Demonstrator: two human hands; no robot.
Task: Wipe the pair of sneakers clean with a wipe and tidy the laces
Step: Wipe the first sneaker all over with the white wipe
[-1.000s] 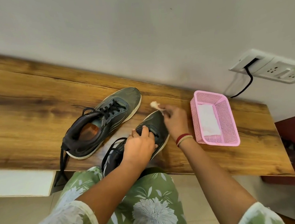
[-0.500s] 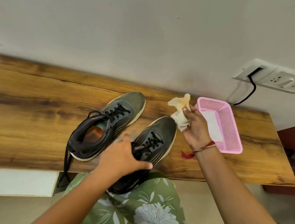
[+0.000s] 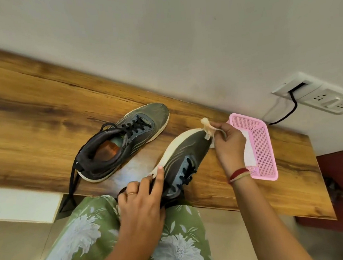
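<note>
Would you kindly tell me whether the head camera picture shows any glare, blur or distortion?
Head view: soft, even light; a pale sheen on the wooden shelf between the far sneaker and the held sneaker; the wipe and right hand look slightly soft; the wide lens tilts the shelf and stretches the wall socket.

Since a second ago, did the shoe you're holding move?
Yes. The held sneaker has rolled onto its side, its white sole now facing the other sneaker, which stayed put.
</note>
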